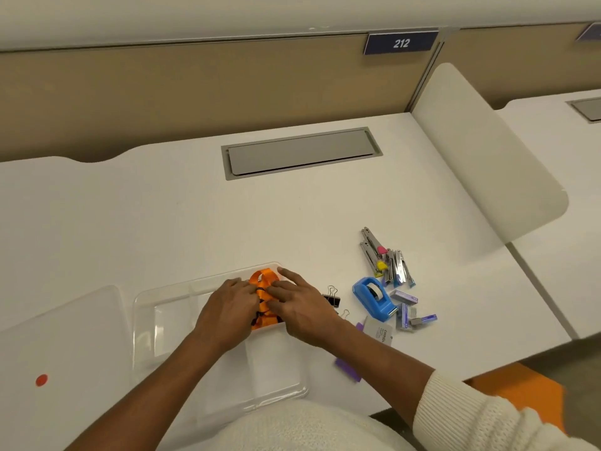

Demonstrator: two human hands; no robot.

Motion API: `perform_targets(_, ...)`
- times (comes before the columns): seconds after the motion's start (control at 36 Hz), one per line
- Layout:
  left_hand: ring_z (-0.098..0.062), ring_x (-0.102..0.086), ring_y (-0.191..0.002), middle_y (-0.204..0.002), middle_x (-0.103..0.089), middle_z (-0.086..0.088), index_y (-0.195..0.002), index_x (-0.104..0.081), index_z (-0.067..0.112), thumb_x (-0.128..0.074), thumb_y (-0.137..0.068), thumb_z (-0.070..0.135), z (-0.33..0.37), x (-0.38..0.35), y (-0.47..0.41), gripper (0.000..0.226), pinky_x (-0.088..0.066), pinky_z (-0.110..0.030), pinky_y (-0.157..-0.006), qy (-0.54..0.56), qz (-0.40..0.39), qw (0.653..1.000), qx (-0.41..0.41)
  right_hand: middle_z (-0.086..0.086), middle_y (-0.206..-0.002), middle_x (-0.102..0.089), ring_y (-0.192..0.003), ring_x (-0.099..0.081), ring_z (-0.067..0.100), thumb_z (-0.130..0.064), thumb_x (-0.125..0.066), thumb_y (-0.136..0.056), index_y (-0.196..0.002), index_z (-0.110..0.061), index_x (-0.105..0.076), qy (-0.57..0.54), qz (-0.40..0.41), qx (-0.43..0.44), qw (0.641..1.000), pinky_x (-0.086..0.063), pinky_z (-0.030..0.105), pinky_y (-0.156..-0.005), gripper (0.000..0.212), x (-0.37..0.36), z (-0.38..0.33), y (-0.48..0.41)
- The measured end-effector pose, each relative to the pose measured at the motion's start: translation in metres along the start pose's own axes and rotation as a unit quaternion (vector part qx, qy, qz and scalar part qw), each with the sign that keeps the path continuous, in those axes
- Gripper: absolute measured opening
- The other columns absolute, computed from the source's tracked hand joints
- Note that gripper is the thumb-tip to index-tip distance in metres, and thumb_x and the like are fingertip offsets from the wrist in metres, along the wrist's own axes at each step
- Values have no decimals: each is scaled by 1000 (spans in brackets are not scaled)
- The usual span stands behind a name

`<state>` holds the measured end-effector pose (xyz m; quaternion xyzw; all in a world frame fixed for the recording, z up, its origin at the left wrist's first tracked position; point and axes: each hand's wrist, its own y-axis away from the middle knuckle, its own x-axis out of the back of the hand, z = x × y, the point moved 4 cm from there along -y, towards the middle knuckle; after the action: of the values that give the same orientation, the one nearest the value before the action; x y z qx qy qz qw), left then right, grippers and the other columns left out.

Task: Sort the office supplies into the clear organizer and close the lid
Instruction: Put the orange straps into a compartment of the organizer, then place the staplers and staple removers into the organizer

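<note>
The clear organizer [162, 307] lies open on the white desk in front of me. A bundle of orange lanyards [265, 281] sits in its far right compartment. My left hand [227, 314] and my right hand [302, 307] both press on the bundle from either side, fingers over it. The clear lid [65, 336], with a red dot sticker, lies flat to the left of the organizer. To the right lie binder clips [333, 296], a blue tape dispenser [374, 297], several staplers [387, 258] and staple boxes [406, 307].
A white card [380, 333] and a purple item [348, 369] lie near my right forearm. A grey cable hatch [299, 151] is set into the desk further back. A white divider panel [487, 157] stands at the right. A tan partition runs behind.
</note>
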<state>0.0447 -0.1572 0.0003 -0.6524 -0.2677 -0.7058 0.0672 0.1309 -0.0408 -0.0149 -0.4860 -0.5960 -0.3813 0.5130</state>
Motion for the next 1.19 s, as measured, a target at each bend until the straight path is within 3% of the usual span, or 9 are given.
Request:
perform_targets(0.14, -20, -59, -72, -85, -65, 2, -90, -60, 23, -60, -96, 29, -3, 17, -5, 8, -44, -32, -61, -34, -54, 997, 54, 6, -127, -75, -121, -69, 26, 6, -71, -82, -117, -12, -78, -98, 120, -118, 981, -60, 42, -94, 40, 30, 20, 22)
perform_targets(0.25, -21, -50, -67, -71, -47, 6, -81, -54, 24, -54, -103, 42, 10, 50, -18, 28, -29, -30, -58, -52, 9, 995, 80, -2, -115, -75, -102, -71, 17, -11, -71, -95, -110, -18, -79, -140, 209, -261, 932, -62, 40, -73, 18, 58, 60, 51)
perform_targets(0.33, -21, -54, -68, -71, -52, 7, -83, -56, 22, -54, -104, 50, 27, 74, -37, 35, -33, -31, -58, -13, 77, 995, 58, -3, -113, -72, -86, -69, 15, -20, -73, -93, -106, -23, -78, -172, 230, -397, 872, -58, 34, -76, 14, 70, 102, 81)
perform_targets(0.44, -25, -69, -89, -97, -72, 2, -110, -69, 19, -55, -104, 50, 60, 93, -74, 35, -52, -35, -70, 20, 82, 996, -41, 0, -116, -69, -108, -65, 23, -31, -69, -94, -119, -26, -70, -145, 155, -537, 816, -53, 37, -83, 25, 64, 156, 121)
perform_targets(0.56, -27, -67, -105, -116, -72, -2, -124, -67, 16, -59, -103, 46, 100, 92, -126, 38, -53, -39, -83, -1, 101, 988, -119, 9, -127, -64, -117, -62, 30, -33, -75, -89, -133, -21, -61, -133, 73, -621, 769, -53, 41, -87, 48, 49, 188, 150)
perform_targets(0.89, -34, -37, -151, -164, -36, -15, -156, -38, 13, -79, -91, 35, 162, 39, -228, 80, -39, -46, -120, -62, 56, 962, -261, 10, -130, -58, -113, -63, 30, -63, -83, -67, -140, -23, -48, -150, -5, -636, 757, -52, 40, -83, 91, 24, 210, 167)
perform_targets(0.97, -35, -27, -158, -167, -35, -13, -154, -43, 19, -77, -92, 38, 166, 29, -239, 73, -30, -46, -126, -103, 55, 944, -307, 11, -129, -54, -113, -63, 31, -65, -85, -64, -140, -23, -47, -151, -14, -630, 761, -44, 37, -78, 95, 20, 211, 166)
perform_targets(1.06, -32, -43, -147, -151, -53, -11, -144, -53, 17, -71, -97, 37, 171, 22, -245, 54, -35, -44, -122, -117, 66, 933, -333, 11, -127, -56, -109, -64, 30, -62, -87, -65, -139, -22, -48, -157, -19, -627, 763, -49, 38, -79, 92, 17, 215, 163)
perform_targets(1.19, -29, -58, -105, -114, -63, -9, -122, -58, 13, -58, -103, 19, 174, 23, -246, 20, -46, -40, -91, -106, 94, 932, -334, 12, -125, -57, -109, -63, 31, -53, -85, -73, -137, -22, -47, -168, -20, -616, 770, -54, 42, -85, 81, 14, 218, 159)
